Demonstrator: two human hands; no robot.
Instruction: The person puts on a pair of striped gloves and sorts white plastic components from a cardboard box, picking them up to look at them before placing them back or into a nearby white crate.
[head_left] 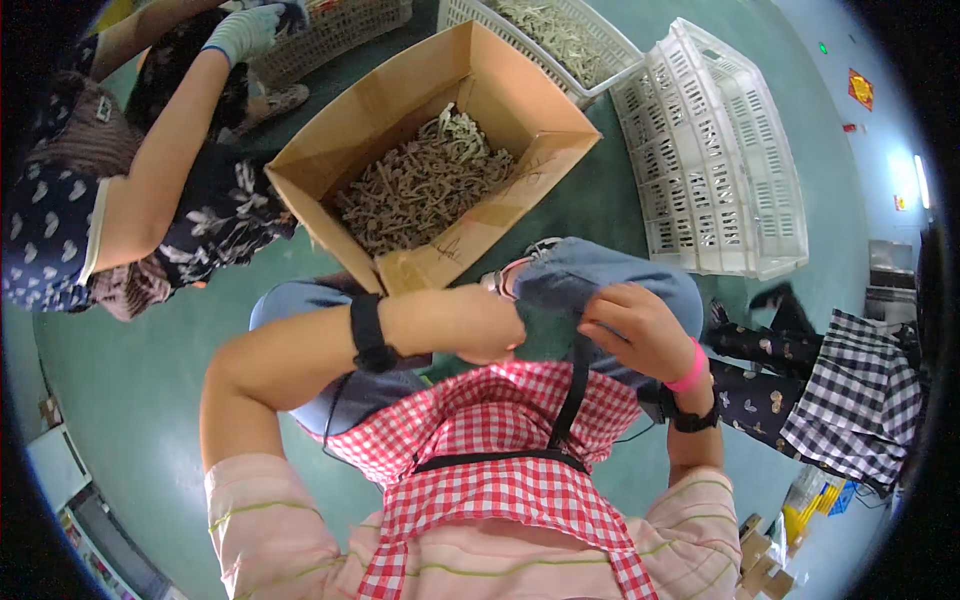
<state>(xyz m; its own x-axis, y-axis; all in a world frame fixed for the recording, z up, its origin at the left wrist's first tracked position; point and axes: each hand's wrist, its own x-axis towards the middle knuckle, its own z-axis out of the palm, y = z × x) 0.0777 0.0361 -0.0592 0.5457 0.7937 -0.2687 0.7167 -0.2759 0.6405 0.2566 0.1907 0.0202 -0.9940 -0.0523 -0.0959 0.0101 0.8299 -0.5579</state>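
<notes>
Webbing, or something like it, makes up the flat black strap (570, 400) that rises from the black waistband (490, 458) of a red-and-white checked fabric apron (510, 490) to the fingertips of the right hand (640, 325), above the lap. Those fingers seem pinched together on its upper end, though the exact contact is partly covered. The left hand (482, 325) is just beside the apron's far edge, fingers turned under; I cannot tell whether they are clenched or grasp anything.

The strap should be light, limp and hard to damage, perhaps a little slick; a thumb-and-finger hold near its upper end looks most secure, since it would fold if pushed.

Beyond the knees, an open brown cardboard box (380, 105) holds a loose heap of twisted, grey-brown, dry-looking strips (425, 185). Behind it, a white slotted plastic crate (602, 80) contains similar paler strips (550, 35). To the right stand white perforated plastic crates (690, 160), apparently nested. Near a co-worker's gloved hand (245, 35), another pale slotted crate (335, 45) has contents too cut off to identify.
</notes>
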